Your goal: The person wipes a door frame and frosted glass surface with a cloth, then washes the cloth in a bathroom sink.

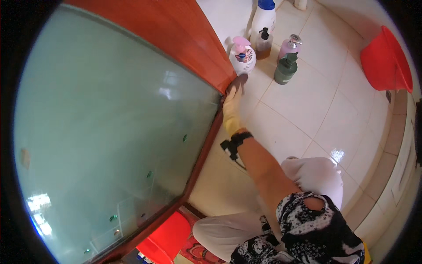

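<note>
Pale, glossy square tiles with thin joints cover the floor (303,116), catching a small bright patch of light (337,155). A plain pale wall (347,13) rises along the top, near a short white pipe (301,4). A brownish tiled strip (377,176) curves down the right side; a red patterned mat (198,251) lies at the lower edge.

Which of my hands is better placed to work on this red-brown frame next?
Right hand, likely: it's at the red-brown frame, with what looks like a dark cloth; the left hand is out of view.
</note>
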A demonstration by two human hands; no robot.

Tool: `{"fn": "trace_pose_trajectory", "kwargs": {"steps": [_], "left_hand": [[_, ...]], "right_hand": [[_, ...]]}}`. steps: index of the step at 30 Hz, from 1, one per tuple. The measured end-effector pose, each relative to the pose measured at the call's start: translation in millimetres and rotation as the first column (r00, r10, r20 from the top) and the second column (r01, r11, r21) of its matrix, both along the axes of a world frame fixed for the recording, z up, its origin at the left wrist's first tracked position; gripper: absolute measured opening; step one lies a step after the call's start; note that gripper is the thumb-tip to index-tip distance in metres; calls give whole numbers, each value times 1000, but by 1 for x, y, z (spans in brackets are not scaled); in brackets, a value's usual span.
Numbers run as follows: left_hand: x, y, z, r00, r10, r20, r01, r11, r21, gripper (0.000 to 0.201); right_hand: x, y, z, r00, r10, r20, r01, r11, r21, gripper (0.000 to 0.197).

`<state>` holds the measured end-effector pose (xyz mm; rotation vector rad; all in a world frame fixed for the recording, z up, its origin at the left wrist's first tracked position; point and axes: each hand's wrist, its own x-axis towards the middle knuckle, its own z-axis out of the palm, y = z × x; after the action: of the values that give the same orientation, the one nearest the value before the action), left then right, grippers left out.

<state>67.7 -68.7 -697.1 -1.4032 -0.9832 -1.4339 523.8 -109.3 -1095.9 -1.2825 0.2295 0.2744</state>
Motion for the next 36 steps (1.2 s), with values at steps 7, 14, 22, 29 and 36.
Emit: {"fn": "trace_pose_trajectory", "kwargs": {"steps": [7,14,22,29,36], "left_hand": [[-13,-7,0,1000,5,22,-5,1000,-8,54],[-17,-2,-3,998,-32,56,34,999,-43,53],[-5,-5,9,971,-153,186,164,986,-42,47],[13,-7,-2,956,-161,245,191,976,-104,49],[23,-8,-5,955,-69,288,107,987,-120,52]], "right_hand": [[-221,-32,12,847,508,-155,-509,691,-514,52],[-37,-29,22,940,339,-50,-334,875,-350,49],[-25,-10,142,917,-9,399,-37,994,106,44],[3,-1,235,406,-107,908,59,994,90,44],[-21,-7,34,888,3,459,92,979,-183,43]]}}
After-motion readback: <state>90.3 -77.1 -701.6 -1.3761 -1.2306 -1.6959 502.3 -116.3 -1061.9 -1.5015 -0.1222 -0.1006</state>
